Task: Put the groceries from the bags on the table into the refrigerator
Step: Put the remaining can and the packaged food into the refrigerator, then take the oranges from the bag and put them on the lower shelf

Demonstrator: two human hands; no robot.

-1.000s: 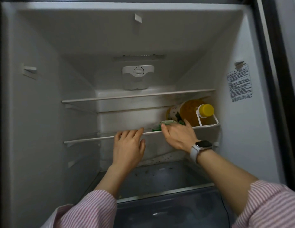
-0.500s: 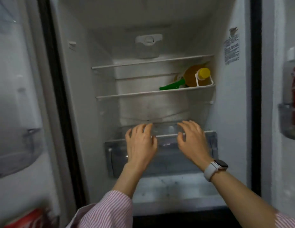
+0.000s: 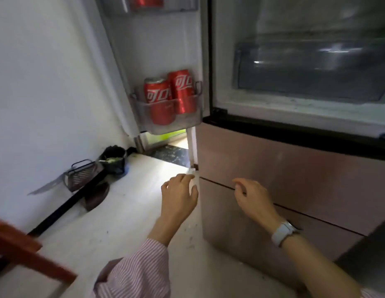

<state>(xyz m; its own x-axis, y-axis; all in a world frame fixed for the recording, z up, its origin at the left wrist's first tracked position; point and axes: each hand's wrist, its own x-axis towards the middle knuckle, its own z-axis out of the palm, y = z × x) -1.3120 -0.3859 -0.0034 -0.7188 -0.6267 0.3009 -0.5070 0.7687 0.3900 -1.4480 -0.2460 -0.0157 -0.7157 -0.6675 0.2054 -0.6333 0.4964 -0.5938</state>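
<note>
Both hands dropped from the crisper to the pink lower drawer (image 3: 294, 168): left hand (image 3: 179, 195) loose at its left edge, right hand (image 3: 252, 197) curled at its bottom seam, gripping nothing.

- Knife (image 3: 46, 186): against left wall, blade pointing left.
- Wire rack (image 3: 83, 174): on floor beside the knife.
- Black pot (image 3: 114, 159): far floor corner.
- Red-brown furniture edge (image 3: 26, 254): near left, blurred.

Glossy metal cans (image 3: 170, 97); clear plastic door bin (image 3: 174, 114); satin pink drawer fronts (image 3: 294, 168)
</note>
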